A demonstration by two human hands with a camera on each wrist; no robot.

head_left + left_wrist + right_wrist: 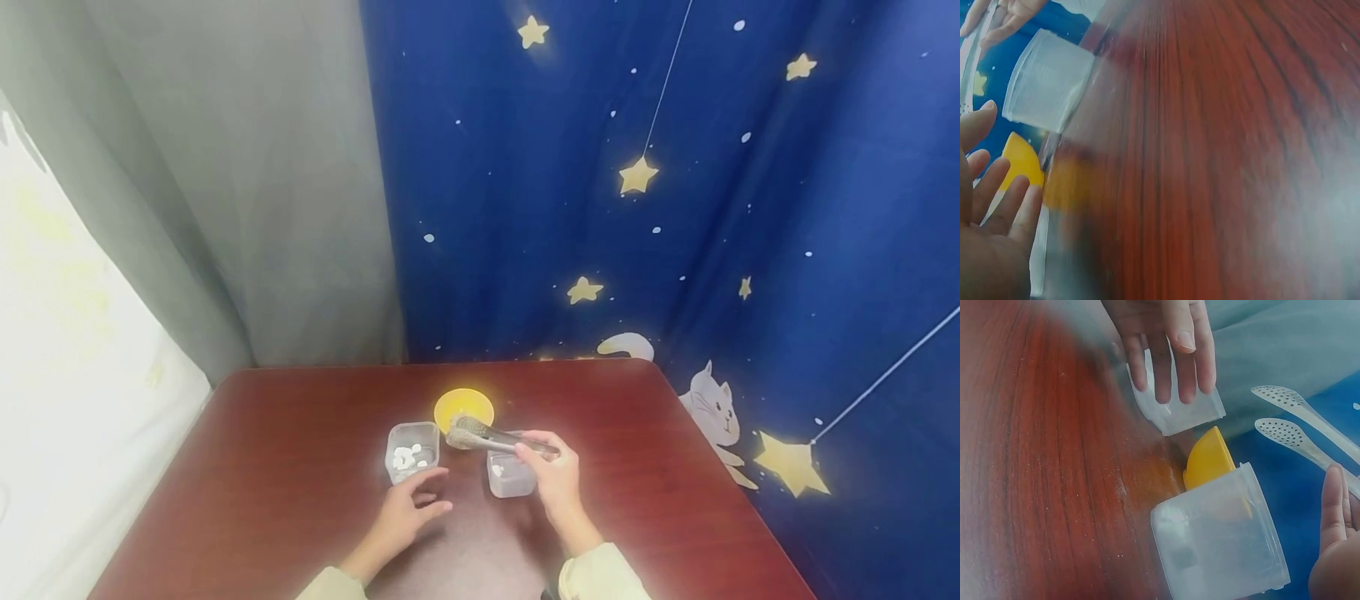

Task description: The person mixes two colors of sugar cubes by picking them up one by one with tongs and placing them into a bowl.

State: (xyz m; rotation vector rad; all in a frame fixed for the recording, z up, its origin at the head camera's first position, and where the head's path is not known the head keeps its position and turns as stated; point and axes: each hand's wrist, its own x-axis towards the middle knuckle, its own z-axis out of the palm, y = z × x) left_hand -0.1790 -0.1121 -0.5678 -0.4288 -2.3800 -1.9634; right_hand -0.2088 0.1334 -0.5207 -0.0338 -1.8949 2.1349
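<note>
Pale sleeves (603,573) nearest, over the dark red counter (285,475). Left hand (403,515): fingers apart, holding nothing, just beside the left tub (414,431) with the white pieces (405,458) in it. Right hand (557,477): fingers clamped on the metal tongs (1300,442), held up above the right tub (513,485), perforated tips reaching toward the yellow bowl (450,402). Tips parted, nothing seen between them. From where I stand the tongs look light, stiff in each arm and springy overall, smooth enough to slip a bit – best pinched along the arms, well back from the tips. White pieces look small and light; soft or hard, can't tell – middle of a piece is the safer grab. Tubs look thin and slick, easily nudged; steady them by the walls. Bowl probably light too; take it by the rim.
</note>
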